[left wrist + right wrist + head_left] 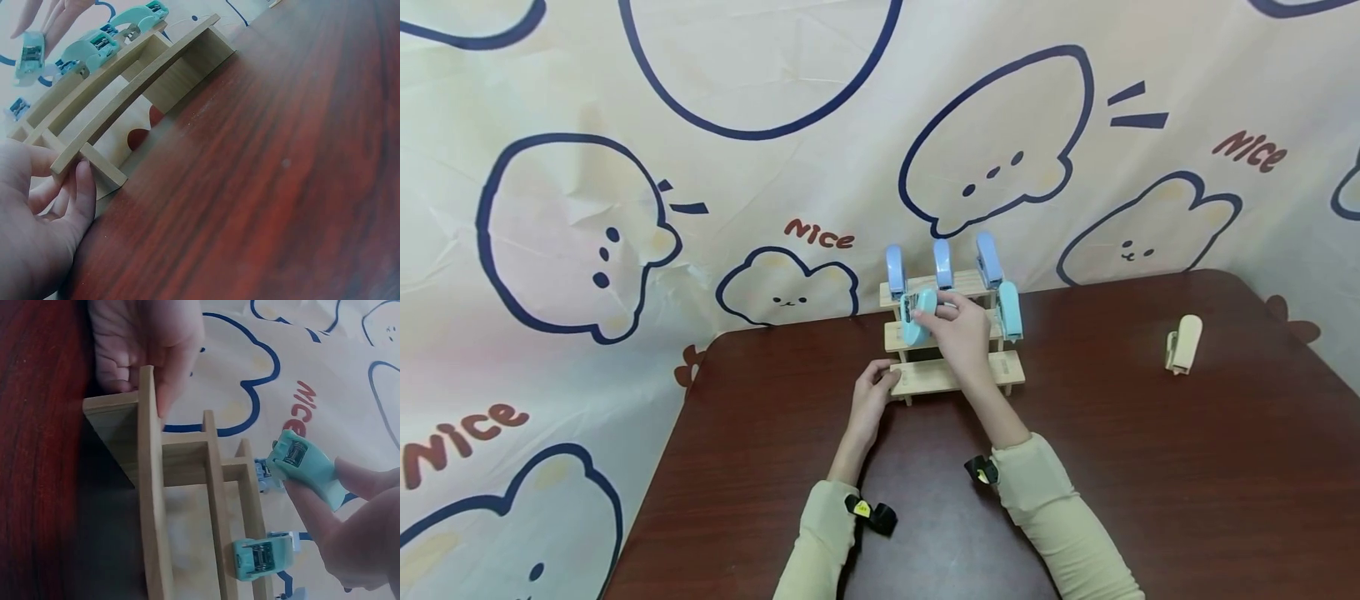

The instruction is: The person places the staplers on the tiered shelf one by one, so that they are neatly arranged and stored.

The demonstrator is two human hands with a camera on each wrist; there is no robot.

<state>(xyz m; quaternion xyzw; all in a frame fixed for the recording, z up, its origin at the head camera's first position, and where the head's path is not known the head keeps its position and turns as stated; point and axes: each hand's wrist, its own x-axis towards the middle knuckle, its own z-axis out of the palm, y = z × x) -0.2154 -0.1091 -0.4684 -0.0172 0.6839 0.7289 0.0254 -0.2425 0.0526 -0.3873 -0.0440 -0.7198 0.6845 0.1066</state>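
My right hand (964, 333) pinches a teal mini stapler (306, 465) between thumb and fingers, above the left part of a wooden three-step display stand (928, 377). With my left hand (47, 206) I grip the left end of the stand's lowest step. On the middle step, another teal stapler (1009, 310) stands at the right end. The left wrist view shows one more teal stapler (94, 50) mid-step, which my right hand hides in the head view. Along the top step are three blue staplers, at left (895, 271), middle (943, 263) and right (988, 260).
A cream stapler (1183, 344) stands apart on the dark brown table (1150, 467), well to the right of the stand. Close behind the stand hangs a pale curtain (790, 183) with cartoon outlines. Each sleeve carries a black wrist strap.
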